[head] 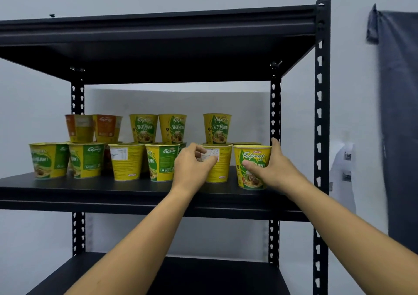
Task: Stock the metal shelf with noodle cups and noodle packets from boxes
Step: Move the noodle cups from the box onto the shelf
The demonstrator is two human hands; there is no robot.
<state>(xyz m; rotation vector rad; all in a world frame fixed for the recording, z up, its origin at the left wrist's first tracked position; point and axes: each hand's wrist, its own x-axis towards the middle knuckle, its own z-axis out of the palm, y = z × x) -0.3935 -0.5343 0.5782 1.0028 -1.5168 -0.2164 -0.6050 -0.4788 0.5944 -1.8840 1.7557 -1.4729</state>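
Two cups stand on the shelf (113, 190), each held: the left hand (192, 165) curls round the yellow cup (222, 169), the right hand (271, 168) round the green cup (253, 156) just beside it. Other cups (126, 161) stand left of both hands.

Storage room or shop stockroom: a black metal shelf (321, 113) at 12 o'clock carries rows of identical noodle cups (126, 161) before a plain pale wall (34, 91).
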